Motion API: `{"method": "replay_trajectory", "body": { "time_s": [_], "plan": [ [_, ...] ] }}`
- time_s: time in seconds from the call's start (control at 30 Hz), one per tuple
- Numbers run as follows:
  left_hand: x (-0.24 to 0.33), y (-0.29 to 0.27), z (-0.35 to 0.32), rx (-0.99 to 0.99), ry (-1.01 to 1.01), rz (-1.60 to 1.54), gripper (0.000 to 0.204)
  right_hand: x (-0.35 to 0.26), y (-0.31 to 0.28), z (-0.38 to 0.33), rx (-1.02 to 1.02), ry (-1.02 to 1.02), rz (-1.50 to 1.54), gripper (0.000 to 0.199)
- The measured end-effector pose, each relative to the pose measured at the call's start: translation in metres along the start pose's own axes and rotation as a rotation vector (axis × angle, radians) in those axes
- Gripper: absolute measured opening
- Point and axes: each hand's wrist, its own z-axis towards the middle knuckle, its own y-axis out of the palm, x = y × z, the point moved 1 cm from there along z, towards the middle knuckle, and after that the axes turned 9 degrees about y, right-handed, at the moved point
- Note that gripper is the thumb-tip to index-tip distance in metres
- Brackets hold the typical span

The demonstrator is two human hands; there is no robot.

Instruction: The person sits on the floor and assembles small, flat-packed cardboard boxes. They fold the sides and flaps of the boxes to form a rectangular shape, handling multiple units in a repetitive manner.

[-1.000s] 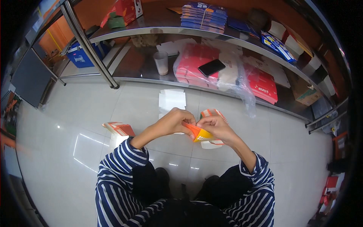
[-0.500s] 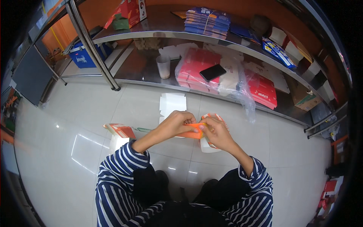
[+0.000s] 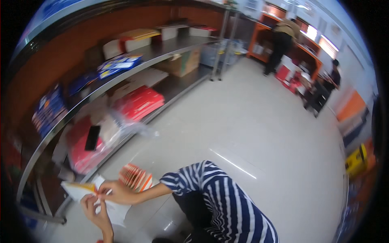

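Both hands are together at the lower left, blurred by motion, on a small folded carton [image 3: 77,187] with a white face and a yellow-orange edge. My right hand [image 3: 115,192] pinches its near end between thumb and fingers. From below, my left hand [image 3: 95,209] grips the same end, its fingertips close against the right ones. Just beyond my right forearm, orange-and-white striped cartons [image 3: 134,176] lie on the floor. Beneath the hands, a flat white carton sheet [image 3: 118,214] is partly hidden by my right hand and wrist.
A metal shelf [image 3: 177,96] runs along the left, bearing red flat boxes [image 3: 139,103] in clear plastic, a black phone [image 3: 92,138] and blue packs [image 3: 119,65]. Two people [image 3: 283,40] are at the far right. A yellow container [image 3: 356,160] stands near the right edge.
My view has swung to the right, so the hands and shelf now appear further left. The carton now shows a white face instead of orange; both hands still hold it.
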Motion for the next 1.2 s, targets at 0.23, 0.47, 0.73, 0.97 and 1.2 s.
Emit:
{"method": "replay_trajectory", "body": {
  "time_s": [0.23,0.47,0.73,0.97,1.2],
  "plan": [
    [0.002,0.010,0.001,-0.088,0.054,-0.184,0.021,0.001,-0.008,-0.006,0.120,-0.113,0.021,0.017],
    [-0.004,-0.008,0.004,-0.105,-0.028,-0.106,0.014,-0.005,-0.014,-0.001,0.019,-0.191,0.105,0.015],
    [-0.011,-0.004,0.001,0.003,-0.229,-0.260,0.017,-0.009,-0.009,-0.004,0.049,-0.212,0.014,0.013],
    [-0.021,-0.006,-0.001,-0.057,-0.171,-0.201,0.019,0.002,-0.003,-0.003,0.140,-0.329,-0.075,0.008],
    [-0.020,-0.013,-0.003,-0.129,0.115,-0.040,0.017,-0.011,-0.011,-0.008,0.113,-0.191,0.095,0.007]
  ]
}}
